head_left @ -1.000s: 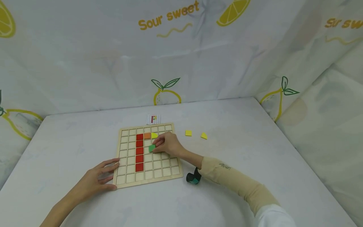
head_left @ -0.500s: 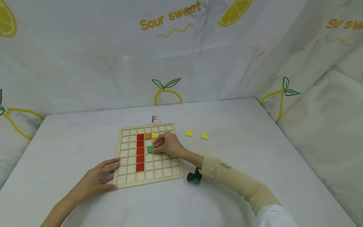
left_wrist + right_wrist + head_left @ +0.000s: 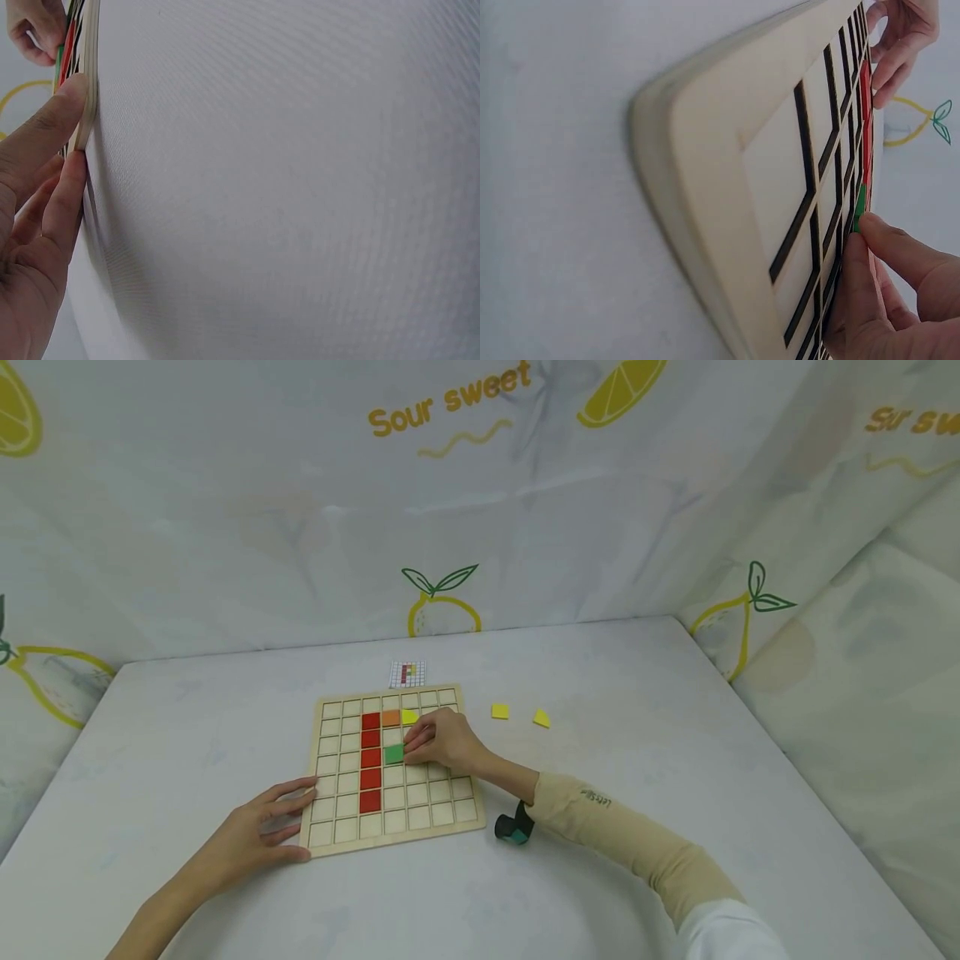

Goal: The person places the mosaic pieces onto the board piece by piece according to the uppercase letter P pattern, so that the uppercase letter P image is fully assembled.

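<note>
A square wooden grid board (image 3: 390, 843) lies on the table. My left hand (image 3: 251, 839) rests at its left edge, thumb near the front corner and fingers spread along the side; the left wrist view shows the fingertips (image 3: 73, 88) against the edge. With thumb and forefinger, my right hand (image 3: 442, 742) pinches a green square tile (image 3: 393, 754) by its right side. That tile sits over a cell just right of a column of several red tiles (image 3: 371, 758). An orange tile (image 3: 391, 718) and a partly covered yellow piece (image 3: 408, 717) lie farther back on the board.
Behind the board lies a small printed pattern card (image 3: 408, 674). To the right are a yellow square tile (image 3: 499, 712) and a yellow rounded piece (image 3: 542, 719). A black device (image 3: 514, 827) is at my right wrist, beside the board.
The green tile has shifted slightly left, towards the red column, and now lines up with a cell. My right fingers stay at its side. The left hand has not moved.
</note>
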`<state>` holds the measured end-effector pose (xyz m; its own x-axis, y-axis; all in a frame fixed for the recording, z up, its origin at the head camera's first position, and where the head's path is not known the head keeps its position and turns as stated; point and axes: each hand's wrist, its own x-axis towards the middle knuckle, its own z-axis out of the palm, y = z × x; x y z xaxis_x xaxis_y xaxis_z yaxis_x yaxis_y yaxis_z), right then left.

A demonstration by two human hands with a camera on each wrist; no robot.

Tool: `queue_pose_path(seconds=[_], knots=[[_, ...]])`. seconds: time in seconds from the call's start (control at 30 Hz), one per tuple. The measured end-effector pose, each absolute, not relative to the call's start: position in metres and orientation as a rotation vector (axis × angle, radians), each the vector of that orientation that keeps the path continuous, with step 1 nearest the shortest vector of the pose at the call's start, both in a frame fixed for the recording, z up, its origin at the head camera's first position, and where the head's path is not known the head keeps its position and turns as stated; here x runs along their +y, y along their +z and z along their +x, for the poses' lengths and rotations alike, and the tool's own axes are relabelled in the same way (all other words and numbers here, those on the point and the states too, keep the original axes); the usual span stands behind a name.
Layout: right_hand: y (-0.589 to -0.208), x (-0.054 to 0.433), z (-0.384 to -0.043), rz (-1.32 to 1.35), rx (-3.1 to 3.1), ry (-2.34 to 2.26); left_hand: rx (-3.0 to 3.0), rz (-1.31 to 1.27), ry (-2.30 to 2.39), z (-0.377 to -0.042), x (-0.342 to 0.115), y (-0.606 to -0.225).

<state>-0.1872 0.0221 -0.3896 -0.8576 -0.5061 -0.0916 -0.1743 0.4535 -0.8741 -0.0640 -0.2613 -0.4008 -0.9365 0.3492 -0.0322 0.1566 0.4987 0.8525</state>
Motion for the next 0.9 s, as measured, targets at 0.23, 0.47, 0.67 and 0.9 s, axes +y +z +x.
queue_pose_path(seconds=[0.23, 0.47, 0.67, 0.9], knots=[[-0.389, 0.022, -0.187, -0.622, 2.374, -1.341, 2.547, 0.476, 1.43, -0.064, -0.262, -0.401], [-0.389, 0.022, -0.188, -0.639, 2.37, -1.338, 2.551, 0.506, 1.439, -0.064, -0.262, -0.402], [-0.387, 0.028, -0.189, -0.54, 2.345, -1.333, 2.543, 0.517, 1.443, -0.064, -0.262, -0.402], [-0.383, 0.046, -0.192, -0.449, 2.167, -1.46, 2.545, 0.522, 1.442, -0.063, -0.262, -0.402]])
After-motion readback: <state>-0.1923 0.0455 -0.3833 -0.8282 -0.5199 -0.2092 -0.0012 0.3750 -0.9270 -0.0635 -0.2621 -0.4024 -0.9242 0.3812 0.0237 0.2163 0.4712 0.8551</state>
